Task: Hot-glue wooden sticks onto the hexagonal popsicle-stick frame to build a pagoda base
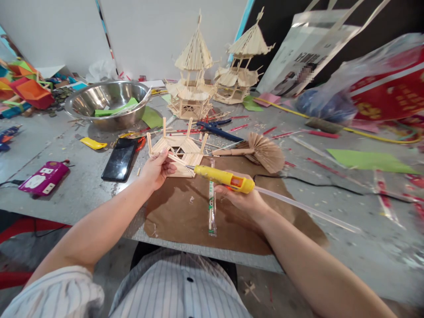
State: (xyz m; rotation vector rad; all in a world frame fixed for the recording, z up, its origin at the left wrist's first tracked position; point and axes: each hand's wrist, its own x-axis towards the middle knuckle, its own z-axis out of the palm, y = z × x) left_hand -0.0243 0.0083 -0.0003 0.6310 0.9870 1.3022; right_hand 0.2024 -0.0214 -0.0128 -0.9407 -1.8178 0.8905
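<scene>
My right hand [247, 198] is wrapped round a yellow hot glue gun [225, 176], which points left with a long clear glue stick [308, 210] trailing from its back. Between the fingertips of my left hand [158, 170] is a thin wooden stick [179, 160]; the glue gun's nozzle is at its right end. Just behind and below lies a six-sided wooden stick base [194, 158] with short upright posts and an opening in its middle. Whether my left fingers also touch the base cannot be made out. Brown paper [179, 207] lies beneath, bearing a wrapped chopstick packet [212, 207].
Two stick pagodas [192, 95] stand at the back. A steel bowl [107, 104], black phone [119, 160] and purple power strip [44, 177] are on the left. Blue-handled pliers [220, 130] and a folded brown paper fan [265, 152] lie behind the glue gun; its black cord [314, 180] runs right.
</scene>
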